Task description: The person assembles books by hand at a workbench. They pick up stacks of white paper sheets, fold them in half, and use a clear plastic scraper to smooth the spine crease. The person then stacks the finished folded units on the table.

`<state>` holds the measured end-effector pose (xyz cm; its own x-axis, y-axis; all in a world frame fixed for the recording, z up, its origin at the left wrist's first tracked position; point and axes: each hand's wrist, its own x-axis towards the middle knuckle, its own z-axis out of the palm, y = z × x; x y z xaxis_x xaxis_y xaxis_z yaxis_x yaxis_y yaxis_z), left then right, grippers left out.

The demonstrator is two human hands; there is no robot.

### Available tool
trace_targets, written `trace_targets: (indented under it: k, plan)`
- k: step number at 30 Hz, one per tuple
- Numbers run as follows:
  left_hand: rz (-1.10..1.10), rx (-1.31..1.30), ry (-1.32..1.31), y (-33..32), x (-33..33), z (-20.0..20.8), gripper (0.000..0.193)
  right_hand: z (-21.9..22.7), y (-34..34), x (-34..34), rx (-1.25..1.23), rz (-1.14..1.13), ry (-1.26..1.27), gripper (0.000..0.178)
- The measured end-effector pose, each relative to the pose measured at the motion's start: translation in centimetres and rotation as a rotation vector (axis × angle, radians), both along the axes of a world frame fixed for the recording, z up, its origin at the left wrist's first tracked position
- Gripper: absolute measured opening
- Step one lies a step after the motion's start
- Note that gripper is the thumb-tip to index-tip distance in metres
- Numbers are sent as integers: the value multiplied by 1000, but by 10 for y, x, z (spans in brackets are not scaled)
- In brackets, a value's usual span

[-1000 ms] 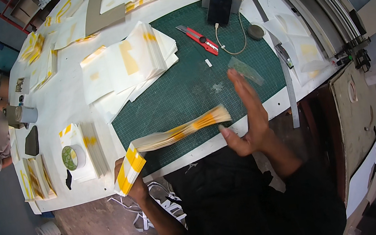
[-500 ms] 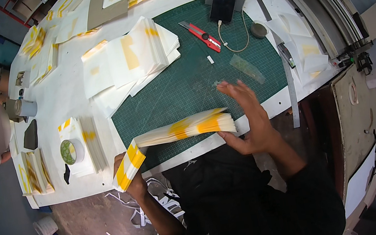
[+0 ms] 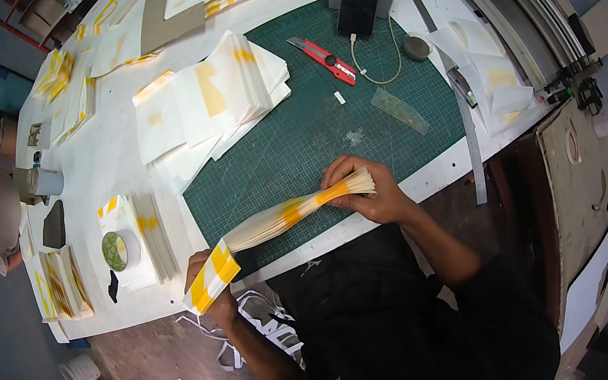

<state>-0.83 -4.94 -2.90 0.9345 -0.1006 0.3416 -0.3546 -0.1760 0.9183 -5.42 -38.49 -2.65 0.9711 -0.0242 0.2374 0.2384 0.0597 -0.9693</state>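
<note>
Our right grip (image 3: 381, 198) is moving in from its spread-open pose of half a second ago and is now clasping the right end of a folded white-and-yellow paper bundle (image 3: 270, 227), pinching the leaves between thumb and fingers. Our left grip (image 3: 222, 306) is grasping the bundle's other end, where a yellow-striped part is angling down past the near left corner of the green cutting mat (image 3: 297, 143). Between both grips, the bundle is curving above the mat's near edge. A red cutter (image 3: 323, 59) is lying on the mat's far part, a round dark tin (image 3: 417, 48) is resting near its right edge, and a bigger pile of white sheets (image 3: 214, 97) is overlapping its far left edge. Left of the mat, on the white worktop (image 3: 100, 158), a round green-topped container (image 3: 115, 252) is sitting on a smaller paper stack (image 3: 150, 230).
</note>
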Motion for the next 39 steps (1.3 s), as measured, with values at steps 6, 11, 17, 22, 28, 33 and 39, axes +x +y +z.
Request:
trace_targets:
  k: [6, 11, 17, 22, 28, 33, 39]
  plan:
    - [-5, 90, -34, -2, 5, 7, 18, -4, 0, 1, -38, -27, -34, 21]
    - [10, 11, 6, 3, 3, 14, 26, 16, 2, 3, -80, -34, -96, 23]
    - [-12, 130, 82, 15, 5, 2, 32, -8, -2, -5, -82, -67, 141, 29]
    - [14, 23, 166, 11, 6, 2, 36, 0, 2, -6, -164, -138, 154, 28]
    - [-181, 200, 447, -16, 50, 78, 37, 47, -11, -23, -248, -108, 299, 28]
    - [-402, 28, 693, -19, 109, 46, 36, 6, -2, -44, 276, -155, 464, 24]
    - [-277, -673, 809, -41, 47, 4, 82, -14, 35, -67, 620, -580, 545, 26]
